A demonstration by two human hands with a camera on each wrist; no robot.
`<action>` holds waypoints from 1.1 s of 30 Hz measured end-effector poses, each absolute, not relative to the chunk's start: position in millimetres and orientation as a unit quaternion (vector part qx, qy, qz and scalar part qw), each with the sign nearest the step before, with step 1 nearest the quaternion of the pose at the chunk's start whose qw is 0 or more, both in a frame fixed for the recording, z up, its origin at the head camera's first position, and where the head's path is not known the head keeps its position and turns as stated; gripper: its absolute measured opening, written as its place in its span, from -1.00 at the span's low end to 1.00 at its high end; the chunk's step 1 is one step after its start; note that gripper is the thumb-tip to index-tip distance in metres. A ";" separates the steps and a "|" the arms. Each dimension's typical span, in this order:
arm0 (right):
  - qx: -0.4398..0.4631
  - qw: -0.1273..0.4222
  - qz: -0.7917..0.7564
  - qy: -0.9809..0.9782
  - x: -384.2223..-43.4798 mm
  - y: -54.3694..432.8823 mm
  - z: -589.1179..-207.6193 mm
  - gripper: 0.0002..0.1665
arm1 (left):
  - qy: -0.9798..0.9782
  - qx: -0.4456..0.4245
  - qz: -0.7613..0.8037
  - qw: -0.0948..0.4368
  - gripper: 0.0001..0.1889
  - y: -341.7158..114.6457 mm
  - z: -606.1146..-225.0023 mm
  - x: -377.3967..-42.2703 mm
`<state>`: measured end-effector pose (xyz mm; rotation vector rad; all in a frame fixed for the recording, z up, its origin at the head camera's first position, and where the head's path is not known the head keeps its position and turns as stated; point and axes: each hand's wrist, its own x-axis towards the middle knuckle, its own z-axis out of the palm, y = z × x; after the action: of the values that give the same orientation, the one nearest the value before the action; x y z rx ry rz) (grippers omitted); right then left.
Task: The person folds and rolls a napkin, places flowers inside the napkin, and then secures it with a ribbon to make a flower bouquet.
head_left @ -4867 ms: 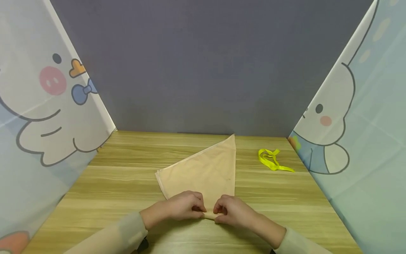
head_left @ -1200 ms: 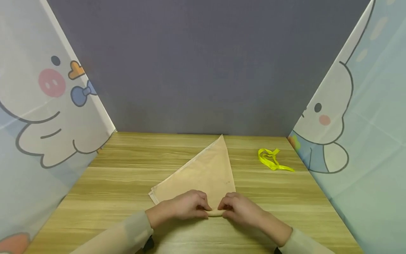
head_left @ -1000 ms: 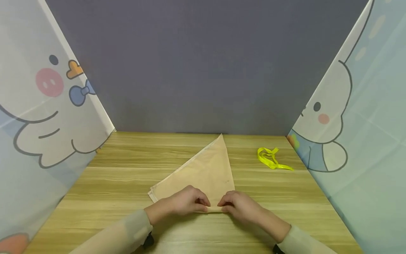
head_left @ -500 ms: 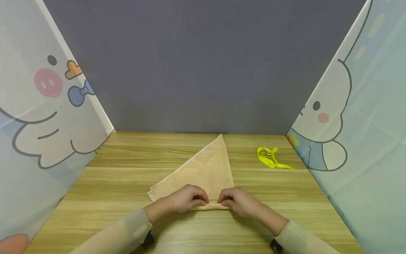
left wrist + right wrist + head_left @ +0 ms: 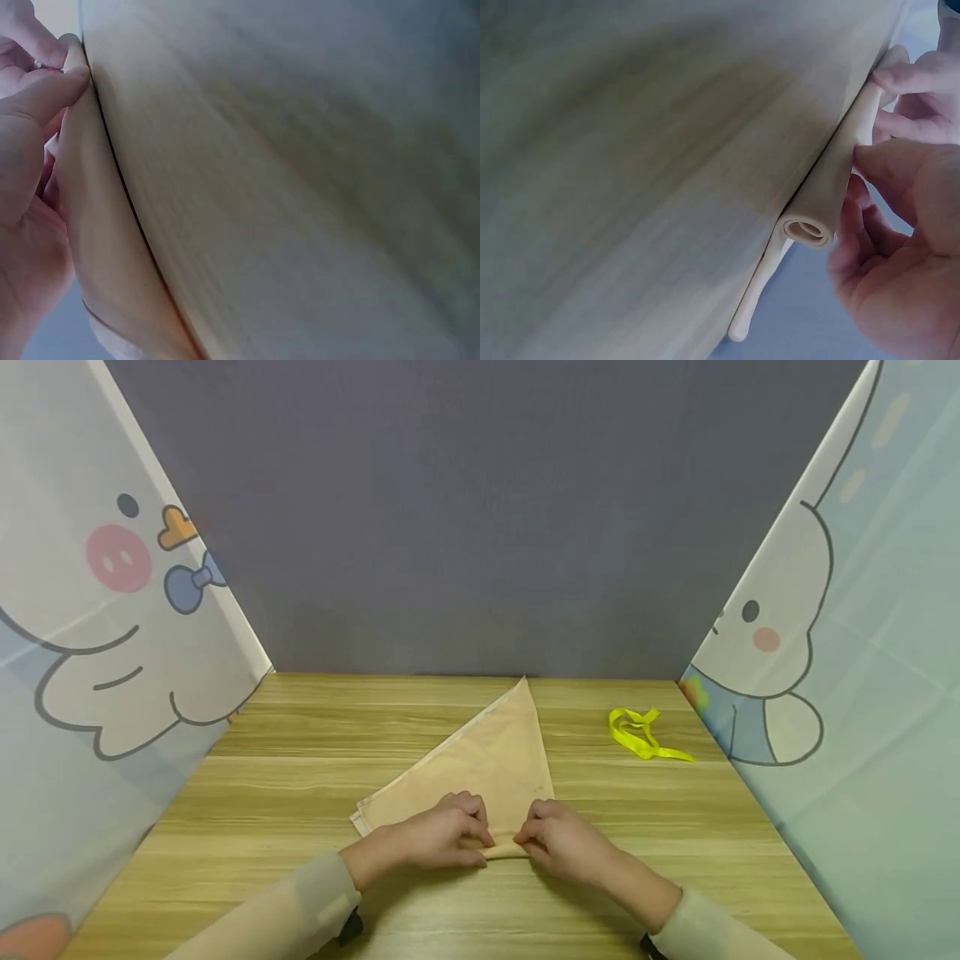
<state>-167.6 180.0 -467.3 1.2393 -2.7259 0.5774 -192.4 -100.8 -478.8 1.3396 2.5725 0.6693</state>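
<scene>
A beige cloth, folded into a rough triangle, lies on the table with its tip pointing to the back. Its near edge is turned up into a narrow roll; the right wrist view shows the spiral at the end of this roll. My left hand pinches the roll between thumb and fingers, left of its middle. At the roll's right part my right hand pinches in the same way. Between both hands a short stretch of roll shows. The left end of the roll is hidden behind my left hand in the head view.
A loose yellow ribbon lies on the wood-grain table at the back right. A grey panel stands behind the table. Cartoon-printed sheets hang along the left and right sides.
Since the earliest frame the cloth has turned, its far tip shifting left and its left corner nearer. The hands have rolled the near edge, and over the last second their fingers have shifted along it.
</scene>
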 end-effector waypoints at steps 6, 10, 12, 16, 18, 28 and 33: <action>0.390 -0.015 0.211 -0.896 -167.8 182.1 -467.6 -0.81 | 0.860 0.445 0.232 0.092 -0.80 -101.6 -479.9 -193.2; 0.387 -0.040 0.237 -0.890 -171.8 185.2 -468.3 -0.81 | 0.861 0.436 0.241 0.100 -0.80 -101.4 -480.8 -193.5; 0.385 -0.048 0.244 -0.889 -173.3 186.3 -468.3 -0.82 | 0.861 0.435 0.244 0.102 -0.80 -101.0 -481.5 -193.6; 0.388 -0.047 0.239 -0.889 -175.0 186.6 -468.7 -0.84 | 0.862 0.431 0.248 0.100 -0.79 -100.6 -483.0 -194.7; 0.387 -0.043 0.236 -0.890 -175.9 186.0 -468.8 -0.85 | 0.863 0.430 0.251 0.091 -0.80 -101.0 -484.3 -195.8; 0.369 -0.033 0.219 -0.902 -182.9 182.8 -469.2 -0.82 | 0.860 0.418 0.287 0.060 -0.81 -101.9 -487.3 -201.1; 0.362 -0.034 0.241 -0.900 -186.5 180.8 -469.8 -0.86 | 0.850 0.422 0.310 0.059 -0.79 -99.3 -486.7 -203.8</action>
<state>-186.5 180.8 -469.8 1.1613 -2.8896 0.7736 -203.8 -99.3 -486.7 1.2789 2.5741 0.9387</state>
